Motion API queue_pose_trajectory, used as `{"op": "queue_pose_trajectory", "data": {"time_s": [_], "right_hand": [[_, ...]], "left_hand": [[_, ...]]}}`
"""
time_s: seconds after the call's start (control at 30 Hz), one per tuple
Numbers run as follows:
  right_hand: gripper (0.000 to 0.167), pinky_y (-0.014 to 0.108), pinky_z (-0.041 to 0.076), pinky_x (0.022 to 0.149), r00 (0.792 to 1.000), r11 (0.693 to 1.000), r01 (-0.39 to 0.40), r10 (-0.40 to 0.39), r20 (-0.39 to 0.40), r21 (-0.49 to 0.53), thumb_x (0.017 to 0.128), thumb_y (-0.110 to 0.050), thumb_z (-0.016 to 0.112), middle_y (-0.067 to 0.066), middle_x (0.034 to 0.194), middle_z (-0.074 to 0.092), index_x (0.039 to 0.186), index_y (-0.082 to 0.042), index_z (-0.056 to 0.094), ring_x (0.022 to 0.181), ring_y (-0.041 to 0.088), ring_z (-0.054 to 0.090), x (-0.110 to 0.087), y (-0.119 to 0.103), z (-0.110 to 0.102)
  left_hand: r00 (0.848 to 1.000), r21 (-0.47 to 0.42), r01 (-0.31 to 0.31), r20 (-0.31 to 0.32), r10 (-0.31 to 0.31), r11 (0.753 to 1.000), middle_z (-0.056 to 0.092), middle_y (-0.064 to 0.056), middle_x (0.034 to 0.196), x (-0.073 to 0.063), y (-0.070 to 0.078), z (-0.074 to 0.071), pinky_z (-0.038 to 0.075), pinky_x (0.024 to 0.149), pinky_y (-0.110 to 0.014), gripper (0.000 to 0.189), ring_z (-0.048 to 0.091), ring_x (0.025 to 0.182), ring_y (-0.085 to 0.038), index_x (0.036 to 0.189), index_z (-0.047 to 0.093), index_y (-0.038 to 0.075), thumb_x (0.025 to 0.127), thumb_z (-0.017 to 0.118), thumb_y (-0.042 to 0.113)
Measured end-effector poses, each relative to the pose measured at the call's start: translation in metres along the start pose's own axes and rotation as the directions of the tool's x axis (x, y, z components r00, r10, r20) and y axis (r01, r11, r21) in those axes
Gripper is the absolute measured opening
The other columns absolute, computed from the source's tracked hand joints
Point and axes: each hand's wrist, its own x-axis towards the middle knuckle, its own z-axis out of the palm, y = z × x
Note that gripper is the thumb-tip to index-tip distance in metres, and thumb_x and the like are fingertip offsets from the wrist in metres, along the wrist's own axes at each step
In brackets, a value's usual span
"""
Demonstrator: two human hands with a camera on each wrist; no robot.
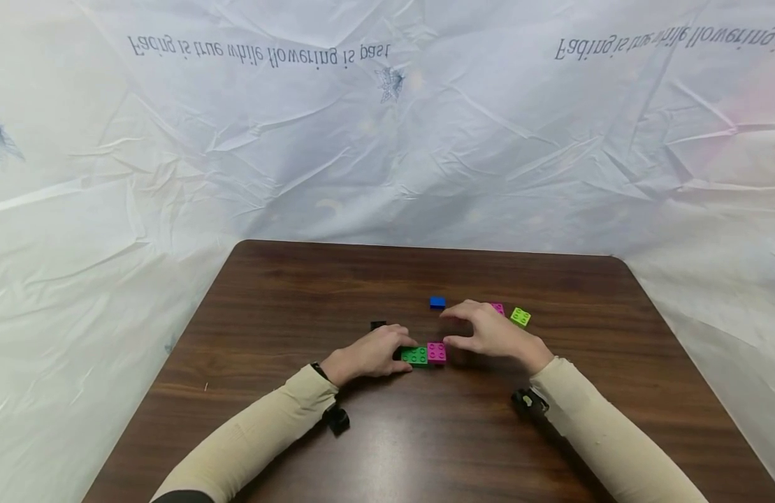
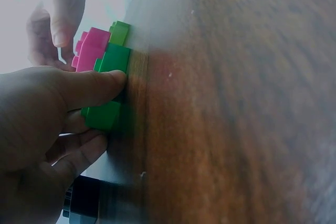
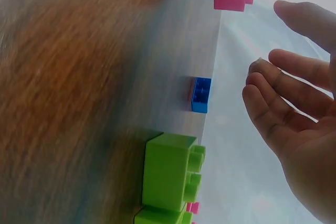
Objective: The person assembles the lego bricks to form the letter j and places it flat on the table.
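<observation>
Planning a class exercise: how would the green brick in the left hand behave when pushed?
The green brick looks rigid, given its crisp edges. Flat-sided, it would probably slide rather than roll. The pink brick seemingly stacked on it may travel along.

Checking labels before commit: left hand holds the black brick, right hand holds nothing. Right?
One error: the left hand holds the green brick, not the black one; the left wrist view shows it. The right hand holds nothing, as you say.
</observation>
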Motion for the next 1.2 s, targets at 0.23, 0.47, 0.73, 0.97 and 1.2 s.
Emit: {"op": "queue_pose_trajectory", "data": {"time_s": [0.23,0.47,0.73,0.97,1.2], "right_hand": [[0.048,0.047,0.050,0.093,0.999,1.000,0.006,-0.007,-0.050,-0.012,0.089,-0.038,0.071,0.006,0.122,0.067,0.125,-0.007,0.065,0.114,0.023,0.061,0.000,0.006,-0.002],[0.047,0.046,0.051,0.089,0.996,1.000,-0.007,0.004,-0.089,-0.029,0.089,-0.038,0.071,0.006,0.121,0.066,0.125,-0.008,0.065,0.110,0.023,0.061,0.000,0.013,-0.009],[0.047,0.046,0.052,0.085,0.995,1.000,-0.022,0.023,-0.099,0.003,0.088,-0.036,0.072,0.008,0.123,0.065,0.126,-0.009,0.064,0.106,0.025,0.062,-0.002,0.021,-0.016],[0.050,0.045,0.053,0.084,0.995,0.999,-0.037,0.037,-0.094,-0.006,0.087,-0.038,0.074,0.008,0.124,0.064,0.127,-0.009,0.064,0.104,0.025,0.063,-0.003,0.027,-0.015],[0.050,0.044,0.053,0.081,0.993,0.998,-0.055,0.053,-0.106,-0.019,0.088,-0.038,0.073,0.012,0.121,0.065,0.125,-0.006,0.064,0.099,0.027,0.063,-0.003,0.034,-0.015]], "left_hand": [[1.000,-0.006,0.009,0.006,-0.009,1.000,0.063,0.000,0.117,-0.001,0.001,-0.001,0.047,0.095,-0.031,0.044,0.058,0.110,-0.016,0.127,0.066,0.014,0.090,0.070,0.038],[1.000,-0.013,0.000,-0.004,0.000,1.000,0.063,0.000,0.116,-0.001,0.001,0.000,0.048,0.093,-0.031,0.043,0.058,0.108,-0.015,0.127,0.066,0.014,0.090,0.070,0.037],[1.000,-0.021,-0.008,-0.017,0.008,1.000,0.063,0.000,0.114,-0.003,0.000,0.001,0.049,0.091,-0.030,0.043,0.059,0.106,-0.015,0.127,0.065,0.014,0.090,0.070,0.035],[1.000,-0.017,-0.010,-0.021,0.009,1.000,0.063,0.000,0.111,-0.003,0.000,0.001,0.049,0.089,-0.029,0.043,0.058,0.105,-0.014,0.127,0.065,0.014,0.090,0.070,0.036],[1.000,-0.016,-0.015,-0.027,0.015,1.000,0.063,0.000,0.113,-0.004,0.000,0.002,0.049,0.090,-0.029,0.043,0.058,0.106,-0.015,0.127,0.065,0.014,0.090,0.070,0.036]]}}
